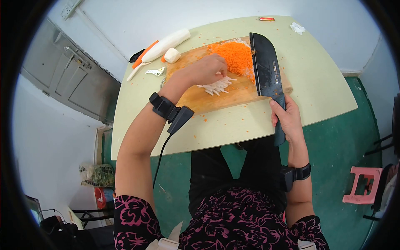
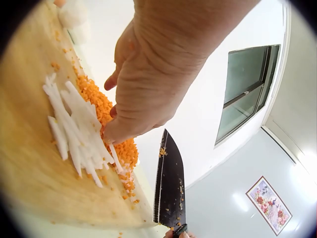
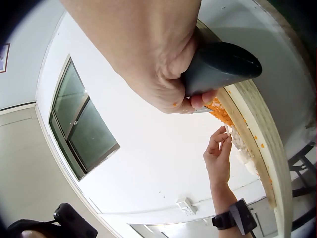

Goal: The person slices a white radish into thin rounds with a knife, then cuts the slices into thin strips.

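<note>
My right hand (image 1: pixel 287 116) grips the dark handle of a black-bladed kitchen knife (image 1: pixel 266 62). The blade stands at the right part of the wooden cutting board (image 1: pixel 187 100), beside a heap of minced carrot (image 1: pixel 233 56), with orange bits stuck on it. My left hand (image 1: pixel 204 68) is over white radish strips (image 1: pixel 217 86) on the board, its fingers bent downward. In the left wrist view, a thin radish strip (image 2: pixel 116 159) extends from the fingertips, pinched there. More radish strips (image 2: pixel 74 129) lie in a loose pile beside the hand.
At the board's far left lie a peeled white radish (image 1: pixel 168 45), a carrot (image 1: pixel 143 55) and a cut radish chunk (image 1: pixel 172 55). A crumpled tissue (image 1: pixel 297 28) and a small red packet (image 1: pixel 266 19) are at the table's back edge. A pink stool (image 1: pixel 361 185) stands on the floor at right.
</note>
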A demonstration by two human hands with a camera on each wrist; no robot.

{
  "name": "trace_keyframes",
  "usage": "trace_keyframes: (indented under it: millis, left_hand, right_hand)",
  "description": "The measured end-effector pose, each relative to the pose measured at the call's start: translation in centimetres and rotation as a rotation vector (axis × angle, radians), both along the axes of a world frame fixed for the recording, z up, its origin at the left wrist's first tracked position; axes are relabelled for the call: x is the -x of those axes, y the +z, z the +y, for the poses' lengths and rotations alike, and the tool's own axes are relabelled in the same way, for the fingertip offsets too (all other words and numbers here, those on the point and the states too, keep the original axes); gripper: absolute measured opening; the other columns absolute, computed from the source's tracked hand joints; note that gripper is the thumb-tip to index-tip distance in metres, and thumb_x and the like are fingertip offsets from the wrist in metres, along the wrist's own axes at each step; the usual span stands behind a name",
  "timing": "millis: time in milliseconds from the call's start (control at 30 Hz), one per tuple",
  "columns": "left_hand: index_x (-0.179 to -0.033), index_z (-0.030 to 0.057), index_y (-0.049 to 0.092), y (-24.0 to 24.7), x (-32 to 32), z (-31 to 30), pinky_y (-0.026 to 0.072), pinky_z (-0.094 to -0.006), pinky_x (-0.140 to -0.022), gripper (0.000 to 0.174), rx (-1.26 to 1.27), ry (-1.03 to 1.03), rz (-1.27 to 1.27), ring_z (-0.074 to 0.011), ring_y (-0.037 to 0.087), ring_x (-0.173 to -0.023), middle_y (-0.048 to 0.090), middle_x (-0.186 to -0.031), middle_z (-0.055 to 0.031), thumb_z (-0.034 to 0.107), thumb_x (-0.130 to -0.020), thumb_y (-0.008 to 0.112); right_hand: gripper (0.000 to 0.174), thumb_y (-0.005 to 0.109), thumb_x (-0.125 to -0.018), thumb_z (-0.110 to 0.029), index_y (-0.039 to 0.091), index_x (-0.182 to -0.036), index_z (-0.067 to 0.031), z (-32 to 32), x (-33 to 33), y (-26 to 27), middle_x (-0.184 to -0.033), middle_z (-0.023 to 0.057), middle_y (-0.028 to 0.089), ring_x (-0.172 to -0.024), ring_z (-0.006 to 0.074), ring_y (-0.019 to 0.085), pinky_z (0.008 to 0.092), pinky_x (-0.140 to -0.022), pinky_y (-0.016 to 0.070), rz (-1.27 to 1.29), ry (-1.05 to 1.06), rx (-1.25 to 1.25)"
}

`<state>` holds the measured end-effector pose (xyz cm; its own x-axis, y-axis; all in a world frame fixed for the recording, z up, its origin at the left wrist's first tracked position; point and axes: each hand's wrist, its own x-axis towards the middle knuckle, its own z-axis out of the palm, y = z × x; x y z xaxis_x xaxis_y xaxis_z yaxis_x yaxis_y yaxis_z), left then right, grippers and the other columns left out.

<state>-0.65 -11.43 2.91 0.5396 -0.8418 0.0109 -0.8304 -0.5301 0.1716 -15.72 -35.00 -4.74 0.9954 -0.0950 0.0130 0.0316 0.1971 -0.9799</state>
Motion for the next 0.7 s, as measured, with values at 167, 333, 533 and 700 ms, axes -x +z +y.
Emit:
trace_keyframes:
  millis: [167, 333, 533, 700]
  left_hand:
    - [-0.083, 0.0011, 0.063, 0.6, -0.3, 1.2, 0.0428, -0.0337, -0.088, 0.007, 0.077, 0.067, -0.038, -0.0247, 0.052, -0.102, 0.059, -0.1, -0.0083, 0.007, -0.079, 0.063]
    - [-0.086, 0.0015, 0.065, 1.1, -0.2, 2.9, 0.0447, -0.033, -0.086, 0.008, 0.024, 0.138, -0.035, -0.0236, 0.054, -0.099, 0.061, -0.098, -0.0075, 0.005, -0.079, 0.063]
    - [-0.093, 0.0012, 0.066, -0.4, -0.1, 3.4, 0.0459, -0.031, -0.085, 0.013, 0.235, 0.188, 0.139, -0.0212, 0.058, -0.095, 0.064, -0.099, -0.0058, 0.006, -0.083, 0.06]
    - [-0.121, 0.0083, 0.055, -0.2, 0.7, 3.5, 0.0377, -0.0336, -0.1, 0.044, 0.204, 0.211, 0.303, -0.0231, 0.047, -0.119, 0.052, -0.126, -0.0078, 0.016, -0.079, 0.067]
  right_hand:
    - [0.012, 0.06, -0.087, -0.012, 0.053, -0.09, -0.0027, 0.0, -0.1, -0.2, -0.06, -0.0019, 0.047, -0.045, 0.0059, 0.044, 0.0224, -0.042, 0.0366, 0.0, 0.007, 0.009]
    - [0.012, 0.06, -0.087, -0.012, 0.053, -0.091, -0.0021, 0.0, -0.1, -0.2, -0.06, -0.0017, 0.047, -0.045, 0.006, 0.044, 0.0223, -0.042, 0.0367, 0.009, -0.001, 0.008]
    - [0.013, 0.06, -0.088, -0.012, 0.054, -0.093, -0.0014, 0.0, 0.0, -0.2, -0.06, -0.0016, 0.047, -0.045, 0.0057, 0.044, 0.0223, -0.042, 0.0368, 0.004, 0.001, 0.019]
    - [0.013, 0.06, -0.088, -0.012, 0.054, -0.094, -0.0015, 0.0, 0.0, -0.2, -0.061, -0.0016, 0.047, -0.045, 0.0056, 0.044, 0.0222, -0.042, 0.0373, 0.012, 0.008, 0.013]
